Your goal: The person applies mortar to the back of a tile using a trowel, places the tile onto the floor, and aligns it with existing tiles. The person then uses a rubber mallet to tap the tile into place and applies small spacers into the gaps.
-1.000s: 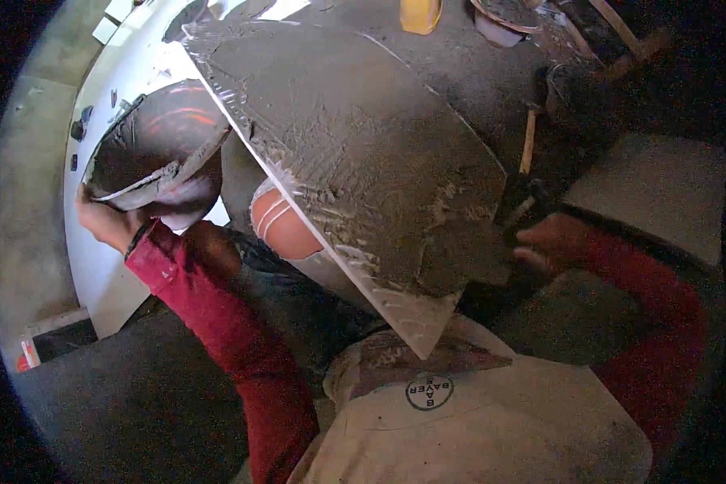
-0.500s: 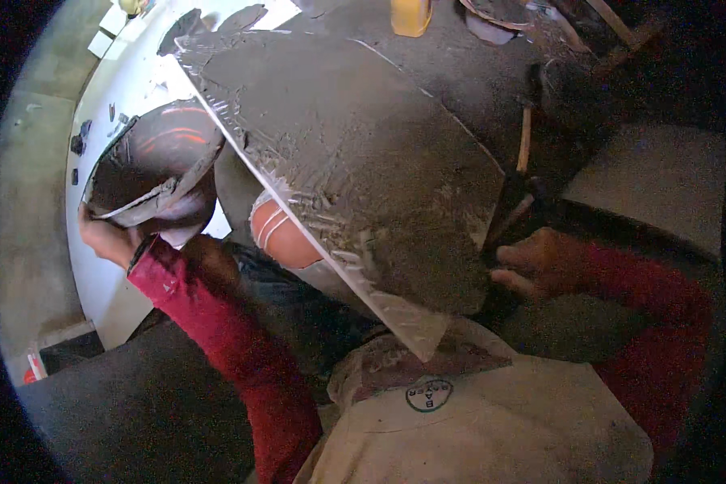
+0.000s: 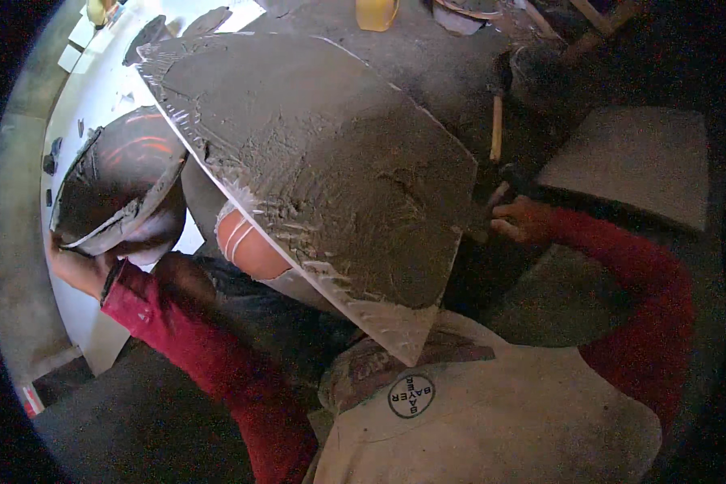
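Observation:
A large flat tile [image 3: 411, 343], coated with wet grey mortar [image 3: 323, 153], lies slanted across in front of my body. My knee [image 3: 250, 246] shows through torn trousers beneath its left edge. To the left, a dark, mortar-smeared bucket [image 3: 157, 218] is tipped with its mouth toward me. My left hand [image 3: 81, 266] is closed on the bucket's near rim. At the tile's right edge, my right hand [image 3: 524, 220] has its fingers curled together. A dim, mortar-coloured shape touches its fingertips, but darkness hides what it is.
A hammer with a wooden handle [image 3: 496, 129] lies beyond my right hand. Another flat tile [image 3: 633, 165] is at the right. A yellow container [image 3: 377, 13] and a mortar-stained round vessel [image 3: 460, 18] stand at the far side. Small dark pieces [image 3: 52, 157] lie on the pale floor at left.
My right hand has moved farther from my body along the tile's right edge. My left hand still grips the bucket. The whole view has shifted, so things sit more to the left.

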Motion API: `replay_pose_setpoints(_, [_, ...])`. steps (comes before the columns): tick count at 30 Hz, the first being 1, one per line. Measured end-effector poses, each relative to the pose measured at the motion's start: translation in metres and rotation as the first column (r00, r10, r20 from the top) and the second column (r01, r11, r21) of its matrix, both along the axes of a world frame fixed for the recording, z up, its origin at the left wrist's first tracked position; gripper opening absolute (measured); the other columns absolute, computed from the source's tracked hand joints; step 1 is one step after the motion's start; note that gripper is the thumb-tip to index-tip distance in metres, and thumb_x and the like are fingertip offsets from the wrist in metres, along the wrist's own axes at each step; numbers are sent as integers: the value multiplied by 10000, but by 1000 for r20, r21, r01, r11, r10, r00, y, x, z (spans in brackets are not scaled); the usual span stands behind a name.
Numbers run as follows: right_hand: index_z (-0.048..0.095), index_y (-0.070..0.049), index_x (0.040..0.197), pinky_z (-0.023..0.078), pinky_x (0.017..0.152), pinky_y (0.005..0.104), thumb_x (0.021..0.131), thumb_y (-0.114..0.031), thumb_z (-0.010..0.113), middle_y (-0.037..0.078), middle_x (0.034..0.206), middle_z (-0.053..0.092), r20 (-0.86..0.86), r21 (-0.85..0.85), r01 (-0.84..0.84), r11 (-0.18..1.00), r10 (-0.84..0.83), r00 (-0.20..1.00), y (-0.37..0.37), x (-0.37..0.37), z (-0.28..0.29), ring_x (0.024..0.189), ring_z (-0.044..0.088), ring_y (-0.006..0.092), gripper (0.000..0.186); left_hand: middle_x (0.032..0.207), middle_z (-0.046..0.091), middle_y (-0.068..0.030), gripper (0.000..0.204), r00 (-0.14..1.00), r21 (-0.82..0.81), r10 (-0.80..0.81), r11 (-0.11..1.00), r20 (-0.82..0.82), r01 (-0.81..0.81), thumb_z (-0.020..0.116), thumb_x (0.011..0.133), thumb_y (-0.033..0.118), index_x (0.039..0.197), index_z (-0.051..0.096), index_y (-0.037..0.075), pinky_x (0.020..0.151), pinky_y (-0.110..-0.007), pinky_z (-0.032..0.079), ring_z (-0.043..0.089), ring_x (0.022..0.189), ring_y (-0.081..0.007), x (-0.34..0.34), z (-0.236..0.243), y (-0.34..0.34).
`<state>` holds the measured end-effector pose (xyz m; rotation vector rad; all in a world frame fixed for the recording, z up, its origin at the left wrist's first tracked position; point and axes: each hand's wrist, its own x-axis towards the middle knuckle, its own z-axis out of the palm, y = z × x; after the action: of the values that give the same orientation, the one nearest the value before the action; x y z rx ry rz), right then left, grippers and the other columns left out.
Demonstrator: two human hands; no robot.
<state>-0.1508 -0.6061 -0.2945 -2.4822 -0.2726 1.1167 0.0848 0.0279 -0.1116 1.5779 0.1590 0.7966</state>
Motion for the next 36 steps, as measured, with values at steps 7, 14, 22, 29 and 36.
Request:
replay_pose_setpoints(7, [531,-114,1345,453,911,451,983,-490,408,143,1085,649,218,-241,111,964,-58,974,-120,-28,-57,929,607,334,536,1070,653,-171,362,998,-3,-39,999,48,39,448,930,194,1122,593,-77,821,-393,541,666,901,-279,14,-12,29])
replay_pose_setpoints(14, [651,-40,1113,467,596,322,983,-475,443,70,783,617,-48,224,314,923,-311,949,-42,50,-53,611,556,159,500,1073,659,-172,369,999,-112,-48,993,-7,47,401,938,180,1109,614,-67,837,-413,546,669,926,-288,23,-19,35])
replay_pose_setpoints(22, [595,-40,883,440,582,348,1009,-385,408,42,660,546,-214,239,256,937,-206,955,58,13,99,577,487,138,412,1127,637,-188,350,997,-246,1,969,-72,-19,412,939,153,1135,605,-64,854,-434,538,652,972,-288,-6,16,-33])
replay_pose_setpoints(29, [572,-53,914,479,543,365,1009,-354,424,121,631,570,21,411,-34,911,28,999,78,-22,156,543,560,217,349,1079,662,-160,383,974,-275,-226,939,-33,208,379,959,202,1131,609,-51,850,-391,538,669,935,-278,-4,8,-27])
replay_pose_setpoints(36, [562,-56,938,492,504,436,980,-345,483,171,601,576,-136,376,-65,924,124,983,111,-25,200,538,621,335,302,994,667,-119,349,990,-266,-138,953,38,143,421,949,250,1034,634,-13,819,-370,523,652,881,-239,-6,11,-49])
